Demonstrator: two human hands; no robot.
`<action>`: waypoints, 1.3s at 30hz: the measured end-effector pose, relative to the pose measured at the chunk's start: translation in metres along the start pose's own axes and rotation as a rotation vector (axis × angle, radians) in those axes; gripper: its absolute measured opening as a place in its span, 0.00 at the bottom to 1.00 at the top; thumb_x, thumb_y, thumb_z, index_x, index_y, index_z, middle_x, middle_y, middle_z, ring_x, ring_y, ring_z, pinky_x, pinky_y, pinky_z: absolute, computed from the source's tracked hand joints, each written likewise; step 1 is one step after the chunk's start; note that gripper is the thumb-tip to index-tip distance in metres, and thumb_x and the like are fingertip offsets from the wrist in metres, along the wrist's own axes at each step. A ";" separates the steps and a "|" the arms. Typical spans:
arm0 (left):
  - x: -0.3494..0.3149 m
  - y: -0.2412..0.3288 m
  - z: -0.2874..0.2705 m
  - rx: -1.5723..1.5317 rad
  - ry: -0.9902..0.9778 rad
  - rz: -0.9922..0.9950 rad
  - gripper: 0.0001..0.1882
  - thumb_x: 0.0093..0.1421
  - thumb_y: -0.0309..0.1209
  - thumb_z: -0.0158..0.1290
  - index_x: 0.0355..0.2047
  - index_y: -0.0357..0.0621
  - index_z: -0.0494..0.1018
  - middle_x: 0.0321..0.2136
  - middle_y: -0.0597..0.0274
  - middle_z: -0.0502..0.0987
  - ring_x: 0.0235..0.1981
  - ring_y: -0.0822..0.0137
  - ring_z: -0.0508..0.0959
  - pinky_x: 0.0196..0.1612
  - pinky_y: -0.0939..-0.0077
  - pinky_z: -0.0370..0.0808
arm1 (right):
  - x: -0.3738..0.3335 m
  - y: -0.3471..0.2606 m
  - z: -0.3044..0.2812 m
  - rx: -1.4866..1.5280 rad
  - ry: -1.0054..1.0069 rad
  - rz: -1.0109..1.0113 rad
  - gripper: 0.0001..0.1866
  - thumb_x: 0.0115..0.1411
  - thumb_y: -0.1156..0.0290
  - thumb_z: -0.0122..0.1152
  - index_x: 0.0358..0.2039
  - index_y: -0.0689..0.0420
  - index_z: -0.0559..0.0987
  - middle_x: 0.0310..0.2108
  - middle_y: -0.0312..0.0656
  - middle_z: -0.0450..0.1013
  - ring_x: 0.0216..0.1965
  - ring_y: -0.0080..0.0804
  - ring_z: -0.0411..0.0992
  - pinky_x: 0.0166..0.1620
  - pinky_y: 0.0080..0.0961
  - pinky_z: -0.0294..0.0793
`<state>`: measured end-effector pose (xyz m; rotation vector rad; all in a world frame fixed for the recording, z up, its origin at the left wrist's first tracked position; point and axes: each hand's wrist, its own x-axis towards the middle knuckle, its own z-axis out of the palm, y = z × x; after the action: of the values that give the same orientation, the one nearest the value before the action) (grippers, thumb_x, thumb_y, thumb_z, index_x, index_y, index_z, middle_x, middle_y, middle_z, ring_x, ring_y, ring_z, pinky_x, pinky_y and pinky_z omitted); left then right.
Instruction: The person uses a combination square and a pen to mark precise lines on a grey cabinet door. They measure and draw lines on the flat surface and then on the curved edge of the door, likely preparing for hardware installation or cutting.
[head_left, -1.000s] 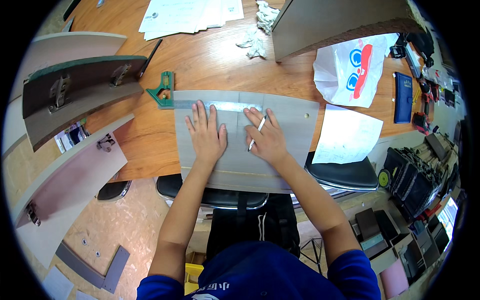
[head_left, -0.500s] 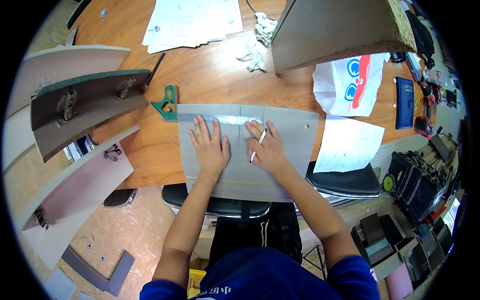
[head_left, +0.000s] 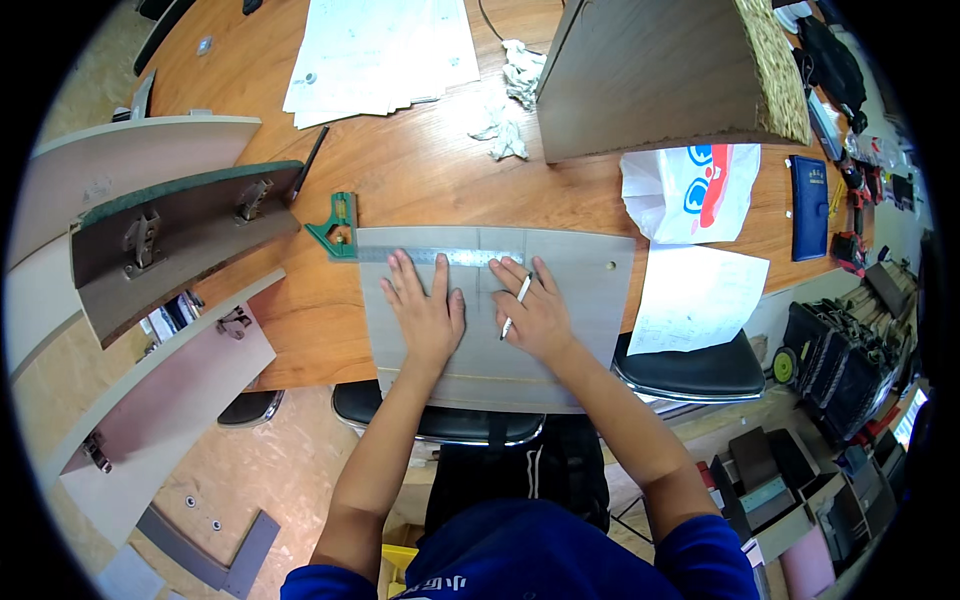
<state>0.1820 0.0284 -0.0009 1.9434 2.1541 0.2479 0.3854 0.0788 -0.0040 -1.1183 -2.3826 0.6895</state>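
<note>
A grey rectangular panel (head_left: 590, 300) lies on the wooden table (head_left: 420, 170), overhanging its near edge. My left hand (head_left: 425, 310) presses flat on the panel with fingers spread, fingertips touching a metal ruler (head_left: 440, 257) that lies along the panel's far edge. The ruler belongs to a green combination square (head_left: 335, 232) at the panel's left corner. My right hand (head_left: 535, 315) rests on the panel beside the left one and holds a white pencil (head_left: 516, 305) between its fingers.
Grey cabinet doors with hinges (head_left: 170, 240) lean at the left. A large wooden box (head_left: 660, 75) stands at the back, with paper sheets (head_left: 380, 50), a crumpled rag (head_left: 510, 110), a white plastic bag (head_left: 690, 190) and a loose sheet (head_left: 695, 300). Black stools (head_left: 690, 365) stand below the table edge.
The view has shifted slightly, so the panel sits lower in the picture. Both hands stay on the panel in nearly the same pose, the right still holding the pencil.
</note>
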 end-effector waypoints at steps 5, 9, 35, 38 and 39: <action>-0.002 0.007 0.004 -0.056 -0.016 -0.057 0.34 0.67 0.38 0.53 0.72 0.48 0.63 0.74 0.23 0.43 0.76 0.28 0.44 0.71 0.25 0.38 | -0.003 0.002 0.002 -0.011 -0.010 0.005 0.10 0.52 0.69 0.68 0.36 0.52 0.80 0.67 0.42 0.70 0.68 0.38 0.67 0.72 0.55 0.58; -0.005 0.012 0.015 -0.024 -0.004 -0.051 0.34 0.66 0.35 0.50 0.72 0.40 0.60 0.75 0.29 0.45 0.77 0.31 0.43 0.72 0.25 0.34 | -0.001 0.000 -0.004 0.017 -0.008 0.019 0.09 0.53 0.69 0.67 0.35 0.51 0.80 0.67 0.41 0.70 0.68 0.38 0.67 0.72 0.54 0.58; 0.001 0.037 0.021 -0.040 -0.046 -0.038 0.36 0.67 0.38 0.50 0.73 0.38 0.59 0.75 0.29 0.44 0.77 0.33 0.43 0.71 0.25 0.36 | -0.002 0.001 -0.001 0.035 -0.007 0.024 0.07 0.55 0.68 0.67 0.34 0.53 0.79 0.66 0.42 0.71 0.69 0.39 0.66 0.72 0.55 0.56; 0.001 0.038 0.022 -0.044 -0.036 -0.035 0.36 0.67 0.39 0.50 0.73 0.38 0.59 0.75 0.29 0.45 0.77 0.33 0.43 0.71 0.25 0.36 | -0.002 0.001 -0.001 0.044 0.011 0.018 0.07 0.54 0.68 0.67 0.34 0.53 0.79 0.66 0.42 0.71 0.69 0.39 0.66 0.72 0.55 0.56; 0.001 0.037 0.022 -0.046 -0.032 -0.035 0.36 0.67 0.39 0.50 0.73 0.38 0.59 0.75 0.29 0.45 0.77 0.33 0.43 0.71 0.25 0.36 | -0.002 0.001 -0.001 0.046 0.006 0.018 0.07 0.55 0.68 0.67 0.34 0.53 0.78 0.66 0.43 0.71 0.69 0.39 0.66 0.72 0.55 0.56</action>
<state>0.2238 0.0325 -0.0118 1.8704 2.1412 0.2561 0.3881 0.0780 -0.0041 -1.1227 -2.3420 0.7422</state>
